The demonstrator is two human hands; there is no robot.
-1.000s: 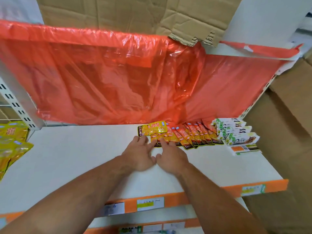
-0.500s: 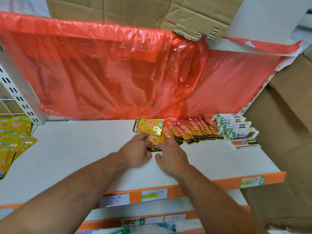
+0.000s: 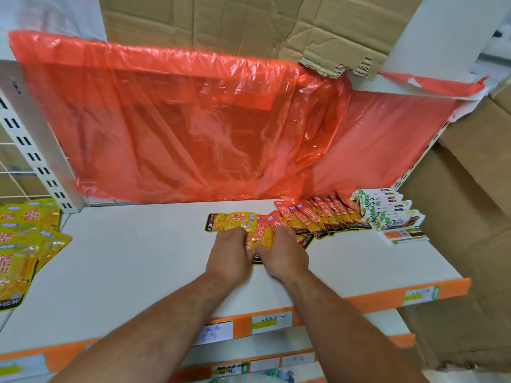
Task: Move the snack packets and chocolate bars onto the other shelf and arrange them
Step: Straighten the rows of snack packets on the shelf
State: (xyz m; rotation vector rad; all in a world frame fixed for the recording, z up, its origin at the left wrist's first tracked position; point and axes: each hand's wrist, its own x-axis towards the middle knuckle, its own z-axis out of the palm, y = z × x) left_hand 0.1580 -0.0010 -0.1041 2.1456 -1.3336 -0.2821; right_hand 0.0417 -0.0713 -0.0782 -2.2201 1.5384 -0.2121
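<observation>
Snack packets (image 3: 261, 239): a small yellow-and-orange bunch lies on the white shelf (image 3: 124, 258), caught between your two hands. Your left hand (image 3: 231, 258) and right hand (image 3: 282, 255) sit side by side, knuckles up, thumbs almost touching. The fingers of both hands curl down over the bunch and grip it; the fingertips are hidden under the knuckles. A black packet edge pokes out toward you between the thumbs.

Just beyond your left fingers (image 3: 235, 234): one yellow packet (image 3: 229, 220), lying sideways, black band at its left end, touching the bunch.

Right of your right fingers (image 3: 279, 233): a row of orange packets (image 3: 326, 217), overlapping, fanned toward the back right.

Further right of the fingers, past that row: chocolate bars (image 3: 387, 211) in white-and-green wrappers, stacked.

Well left of your left fingers, on the neighbouring shelf: a loose heap of yellow packets (image 3: 25, 244).

Beyond the fingers, at the back: a red plastic sheet (image 3: 193, 128) hangs, with cardboard (image 3: 249, 23) above it.
</observation>
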